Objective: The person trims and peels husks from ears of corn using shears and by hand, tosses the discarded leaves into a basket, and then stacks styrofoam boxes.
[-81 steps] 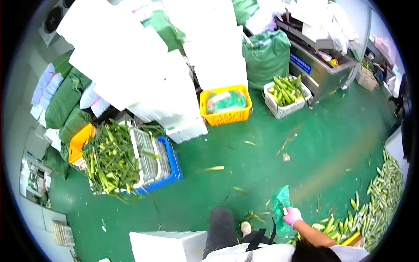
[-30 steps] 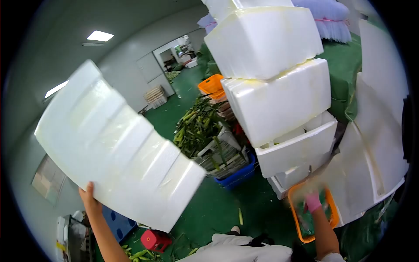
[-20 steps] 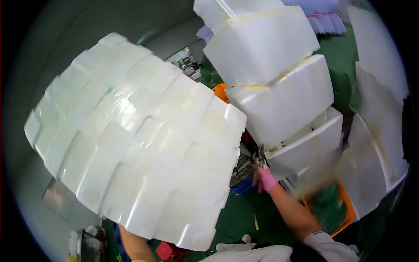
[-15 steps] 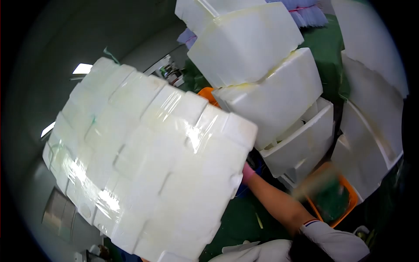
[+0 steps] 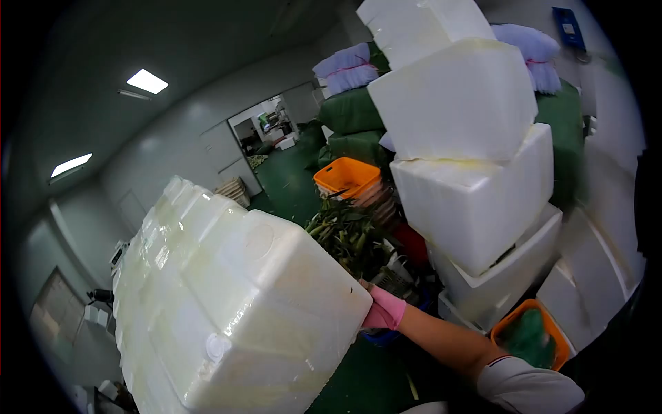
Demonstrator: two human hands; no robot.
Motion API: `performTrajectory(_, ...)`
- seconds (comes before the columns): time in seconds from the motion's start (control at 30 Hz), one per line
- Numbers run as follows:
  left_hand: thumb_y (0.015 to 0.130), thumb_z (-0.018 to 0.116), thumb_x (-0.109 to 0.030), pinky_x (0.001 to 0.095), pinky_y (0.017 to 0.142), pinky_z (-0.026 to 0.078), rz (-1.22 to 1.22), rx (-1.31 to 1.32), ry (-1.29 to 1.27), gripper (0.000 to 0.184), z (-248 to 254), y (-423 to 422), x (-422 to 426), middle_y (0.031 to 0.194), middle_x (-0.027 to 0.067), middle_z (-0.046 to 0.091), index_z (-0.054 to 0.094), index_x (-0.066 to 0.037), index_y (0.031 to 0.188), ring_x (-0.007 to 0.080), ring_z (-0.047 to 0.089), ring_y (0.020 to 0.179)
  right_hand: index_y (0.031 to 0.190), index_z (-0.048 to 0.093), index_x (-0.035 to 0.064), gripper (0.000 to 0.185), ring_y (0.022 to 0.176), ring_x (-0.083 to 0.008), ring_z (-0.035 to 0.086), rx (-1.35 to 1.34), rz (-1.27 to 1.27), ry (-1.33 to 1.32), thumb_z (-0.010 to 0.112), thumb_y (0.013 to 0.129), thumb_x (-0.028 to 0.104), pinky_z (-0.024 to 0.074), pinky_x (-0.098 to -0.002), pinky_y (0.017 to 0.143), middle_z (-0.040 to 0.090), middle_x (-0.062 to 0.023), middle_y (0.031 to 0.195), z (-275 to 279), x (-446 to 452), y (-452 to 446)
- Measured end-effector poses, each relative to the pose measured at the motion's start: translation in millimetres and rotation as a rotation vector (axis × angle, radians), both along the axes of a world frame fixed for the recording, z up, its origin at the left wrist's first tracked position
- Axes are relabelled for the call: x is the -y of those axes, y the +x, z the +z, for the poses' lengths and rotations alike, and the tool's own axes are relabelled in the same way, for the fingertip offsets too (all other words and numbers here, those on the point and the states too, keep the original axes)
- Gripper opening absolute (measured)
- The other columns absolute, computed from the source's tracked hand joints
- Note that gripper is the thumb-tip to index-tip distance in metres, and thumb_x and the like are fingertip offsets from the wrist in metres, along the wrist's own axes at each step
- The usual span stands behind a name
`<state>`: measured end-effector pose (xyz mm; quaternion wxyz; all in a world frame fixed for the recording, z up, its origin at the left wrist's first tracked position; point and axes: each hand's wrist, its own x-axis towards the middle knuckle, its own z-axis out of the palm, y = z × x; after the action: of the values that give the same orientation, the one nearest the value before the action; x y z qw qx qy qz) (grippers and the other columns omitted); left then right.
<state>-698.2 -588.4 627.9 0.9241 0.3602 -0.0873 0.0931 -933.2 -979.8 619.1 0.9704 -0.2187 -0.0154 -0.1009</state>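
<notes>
A large white foam box (image 5: 276,297) fills the lower left of the view, tilted, with ridged sides and shiny tape on it. My right hand (image 5: 383,308), in a pink glove, is closed on the box's right edge; its fingertips are partly hidden. My left hand is out of view behind the box. Just right of my right forearm rises a stack of white foam boxes (image 5: 469,207). Behind my glove lie green leafy stalks (image 5: 348,231) in crates.
An orange basket (image 5: 534,338) with green bagging stands at the lower right beside white foam pieces (image 5: 576,297). Another orange crate (image 5: 347,176) is beyond the stalks. Green sacks (image 5: 352,114) lie behind it. A doorway (image 5: 265,127) opens in the far wall.
The white foam box has tipped so that its end faces me and has moved lower. My right hand now shows at its edge. The view has shifted, and my left hand has gone out of sight.
</notes>
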Motion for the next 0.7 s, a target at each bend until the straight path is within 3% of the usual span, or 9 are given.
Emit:
performTrajectory(0.1,0.095,0.055,-0.042,0.0470,0.104,0.045,-0.004,-0.031,-0.043,0.061,-6,32,40,0.135,0.0177,0.054,0.045,0.000,0.138,0.0325,0.055,0.121,0.139,0.051,0.0091,0.053,0.129,-0.0243,0.052,0.030,0.038,-0.019,0.055,0.100,0.043,0.0412,-0.0435,0.109,0.055,-0.0072,0.141,14,-2,26)
performTrajectory(0.17,0.096,0.054,-0.042,0.0472,0.105,0.044,-0.002,-0.035,-0.081,0.060,-7,45,74,0.135,0.0175,0.054,0.045,0.000,0.138,0.0325,0.055,0.121,0.137,0.052,0.0061,0.047,0.129,-0.0240,0.053,0.082,0.053,-0.010,0.056,0.100,0.035,0.0407,-0.0435,0.109,0.058,-0.0097,0.137,45,3,28)
performTrajectory(0.3,0.097,0.052,-0.042,0.0476,0.105,0.043,-0.054,-0.031,-0.173,0.058,7,60,174,0.134,0.0172,0.054,0.046,-0.001,0.137,0.0324,0.055,0.121,0.142,0.045,0.0017,0.050,0.128,-0.0255,0.054,0.075,-0.031,-0.239,0.055,0.100,0.026,0.0418,-0.0421,0.108,0.056,-0.0138,0.139,156,49,29)
performTrajectory(0.4,0.098,0.051,-0.043,0.0480,0.106,0.043,-0.078,-0.031,-0.272,0.057,27,55,250,0.134,0.0170,0.054,0.047,-0.001,0.137,0.0324,0.055,0.121,0.138,0.047,-0.0016,0.053,0.120,-0.0228,0.058,0.109,-0.083,-0.491,0.058,0.098,0.031,0.0449,-0.0366,0.104,0.059,-0.0152,0.133,239,87,14)
performTrajectory(0.53,0.099,0.049,-0.043,0.0484,0.107,0.042,-0.098,-0.042,-0.433,0.056,66,43,346,0.134,0.0167,0.055,0.048,-0.001,0.136,0.0323,0.055,0.121,0.110,0.060,0.0021,0.039,0.094,-0.0182,0.063,0.063,-0.246,-0.944,0.061,0.093,0.037,0.0514,-0.0333,0.082,0.067,-0.0117,0.101,344,120,-27)
performTrajectory(0.63,0.099,0.047,-0.043,0.0487,0.108,0.041,-0.119,-0.068,-0.595,0.055,107,35,425,0.134,0.0164,0.055,0.049,-0.001,0.135,0.0323,0.055,0.121,0.089,0.060,0.0069,0.029,0.081,-0.0171,0.061,0.260,-0.376,-0.993,0.057,0.091,0.035,0.0500,-0.0347,0.070,0.066,-0.0109,0.082,405,160,-33)
performTrajectory(0.7,0.100,0.046,-0.043,0.0489,0.108,0.041,-0.137,-0.060,-0.708,0.054,152,33,477,0.134,0.0163,0.055,0.049,-0.001,0.135,0.0322,0.054,0.121,0.092,0.060,0.0079,0.025,0.080,-0.0180,0.061,0.224,-0.637,-0.993,0.055,0.090,0.033,0.0495,-0.0336,0.070,0.065,-0.0112,0.084,444,183,-38)
